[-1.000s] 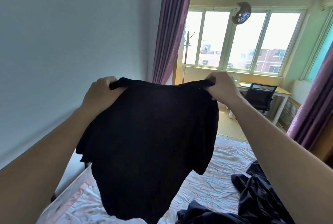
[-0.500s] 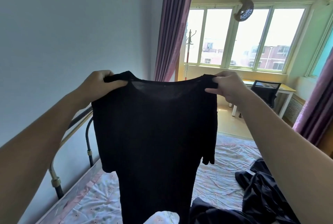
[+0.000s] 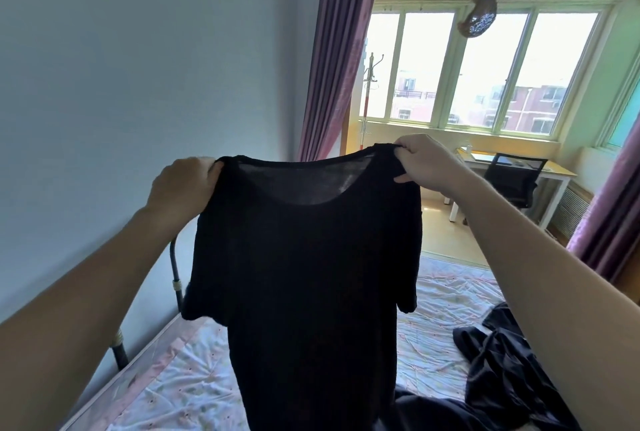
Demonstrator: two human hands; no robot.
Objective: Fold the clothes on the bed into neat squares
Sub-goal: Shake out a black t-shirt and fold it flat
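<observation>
Your left hand and right hand each pinch a shoulder of the black T-shirt hanging above the bed; it looks thin, light and limp, so keep hold at the shoulder seams.

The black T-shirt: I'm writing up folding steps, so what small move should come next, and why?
Probably lower the black T-shirt flat onto the bed. The left hand and right hand pinch its shoulders, and it hangs open in the air, unfolded.
</observation>
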